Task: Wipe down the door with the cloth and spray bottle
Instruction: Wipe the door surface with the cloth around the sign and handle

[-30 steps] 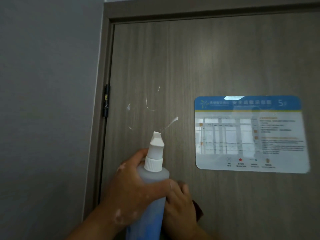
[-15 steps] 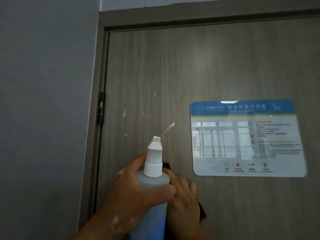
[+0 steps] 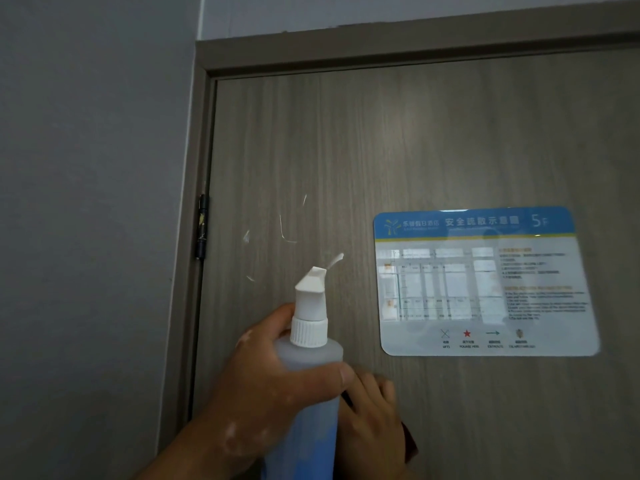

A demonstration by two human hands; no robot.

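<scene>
A grey-brown wood-grain door [image 3: 398,150] fills the view, with several white streaks [image 3: 287,233] left of its middle. My left hand [image 3: 263,382] grips a translucent spray bottle [image 3: 308,403] with a white nozzle, held upright in front of the door below the streaks. Just right of the bottle, my right hand [image 3: 374,417] presses flat against the door over a dark red cloth [image 3: 410,441]; only an edge of the cloth shows under the palm.
A laminated blue-and-white evacuation sign [image 3: 485,282] is stuck to the door at the right. A black hinge [image 3: 202,226] sits on the door's left edge inside the frame [image 3: 199,133]. A grey wall [image 3: 86,220] runs along the left.
The view has tilted up, showing more of the door's top frame. My right hand with the cloth rose slightly beside the bottle. The bottle stays held in place.
</scene>
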